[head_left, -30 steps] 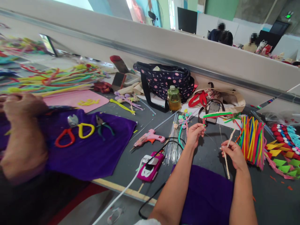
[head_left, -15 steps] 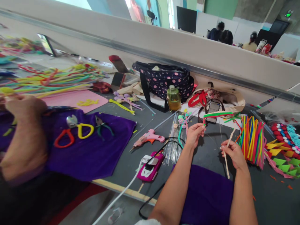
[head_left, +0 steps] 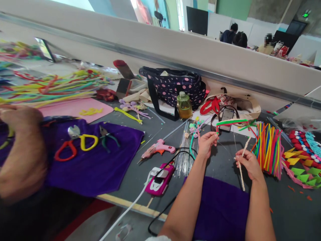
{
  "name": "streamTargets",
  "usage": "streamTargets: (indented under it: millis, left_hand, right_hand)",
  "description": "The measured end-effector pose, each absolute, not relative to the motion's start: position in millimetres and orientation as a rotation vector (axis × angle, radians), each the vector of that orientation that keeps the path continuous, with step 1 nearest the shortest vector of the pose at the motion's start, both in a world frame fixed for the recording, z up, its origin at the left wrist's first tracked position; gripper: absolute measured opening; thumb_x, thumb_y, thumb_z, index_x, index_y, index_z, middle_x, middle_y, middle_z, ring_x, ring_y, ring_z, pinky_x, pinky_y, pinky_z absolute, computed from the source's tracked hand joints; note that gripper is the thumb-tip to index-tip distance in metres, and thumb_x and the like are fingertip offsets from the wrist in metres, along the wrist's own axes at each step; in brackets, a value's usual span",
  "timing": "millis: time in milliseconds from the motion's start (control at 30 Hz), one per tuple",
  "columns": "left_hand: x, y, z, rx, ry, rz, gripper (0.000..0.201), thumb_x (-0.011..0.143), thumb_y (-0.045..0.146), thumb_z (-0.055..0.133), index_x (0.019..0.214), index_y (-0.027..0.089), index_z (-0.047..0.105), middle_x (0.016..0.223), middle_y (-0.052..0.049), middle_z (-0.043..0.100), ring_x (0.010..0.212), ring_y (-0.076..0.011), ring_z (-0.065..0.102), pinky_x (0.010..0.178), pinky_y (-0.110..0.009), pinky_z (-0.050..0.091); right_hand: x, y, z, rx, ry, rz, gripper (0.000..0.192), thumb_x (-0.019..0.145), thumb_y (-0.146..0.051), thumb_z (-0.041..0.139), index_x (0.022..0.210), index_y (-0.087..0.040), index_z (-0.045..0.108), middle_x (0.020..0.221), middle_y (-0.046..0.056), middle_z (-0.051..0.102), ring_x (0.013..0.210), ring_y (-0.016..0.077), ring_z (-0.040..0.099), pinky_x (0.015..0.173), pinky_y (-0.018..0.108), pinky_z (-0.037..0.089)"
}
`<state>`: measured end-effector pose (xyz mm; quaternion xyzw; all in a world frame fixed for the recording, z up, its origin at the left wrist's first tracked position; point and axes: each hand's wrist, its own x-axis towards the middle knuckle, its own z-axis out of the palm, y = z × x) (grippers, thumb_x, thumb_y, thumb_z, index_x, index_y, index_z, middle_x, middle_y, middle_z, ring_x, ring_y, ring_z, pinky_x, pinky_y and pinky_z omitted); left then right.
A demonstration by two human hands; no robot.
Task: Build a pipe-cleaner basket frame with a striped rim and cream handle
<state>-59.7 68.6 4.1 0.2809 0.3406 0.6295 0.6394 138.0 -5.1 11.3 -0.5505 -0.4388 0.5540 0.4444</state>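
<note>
Pinched in the fingertips of my left hand [head_left: 208,144] is the lower end of a narrow green, red and white strip [head_left: 232,122]. The strip bends near my fingers, then runs level to the right and ends by some red pieces. My right hand [head_left: 247,164] is closed on a cream-coloured twisted strip [head_left: 241,176], which sticks out above and below the fingers. A thin clear thread or wire seems to hang between the hands. Below them lies a purple cloth [head_left: 222,207]. Just right of my right hand stands a bundle of coloured strips [head_left: 269,149].
A pink glue gun [head_left: 159,149] and a magenta power strip [head_left: 159,180] with cords lie to the left. Behind are a green bottle [head_left: 184,106], a dotted bag [head_left: 175,85] and a phone [head_left: 227,117]. A co-worker's arm [head_left: 23,157] is at far left, near pliers [head_left: 108,139].
The whole view has shifted slightly. My hands keep the same hold on both strips, with hardly any movement. The co-worker's hand at far left has moved a little.
</note>
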Motion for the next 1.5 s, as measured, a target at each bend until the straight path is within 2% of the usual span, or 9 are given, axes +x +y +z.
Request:
streamTargets:
  millis: [1233, 1367, 1500]
  left_hand:
    - [-49, 72, -6, 0.581, 0.867, 1.558, 0.025, 0.062, 0.032, 0.074, 0.072, 0.013, 0.063, 0.057, 0.002, 0.055, 0.044, -0.0040, 0.042, 0.041, -0.016, 0.036]
    - [-50, 73, -5, 0.552, 0.855, 1.529, 0.028, 0.062, 0.035, 0.075, 0.075, 0.013, 0.063, 0.059, 0.003, 0.055, 0.044, -0.0039, 0.043, 0.043, -0.017, 0.039]
    - [-43, 68, -3, 0.538, 0.798, 1.436, 0.036, 0.066, 0.041, 0.072, 0.087, 0.013, 0.065, 0.069, -0.001, 0.060, 0.054, -0.0071, 0.052, 0.051, -0.020, 0.047]
  right_hand:
    - [130, -5, 9, -1.352, -1.158, 1.400, 0.033, 0.066, -0.043, 0.075, 0.083, -0.019, 0.061, 0.067, -0.001, 0.062, 0.053, 0.0115, 0.059, 0.049, 0.022, 0.049]
    - [128, -4, 8, -1.344, -1.128, 1.386, 0.032, 0.065, -0.042, 0.076, 0.083, -0.019, 0.061, 0.066, -0.002, 0.062, 0.052, 0.0110, 0.058, 0.048, 0.022, 0.049]
    - [121, 1, 5, -1.323, -0.990, 1.331, 0.034, 0.062, -0.041, 0.078, 0.082, -0.019, 0.062, 0.066, -0.001, 0.063, 0.053, 0.0118, 0.059, 0.048, 0.023, 0.048]
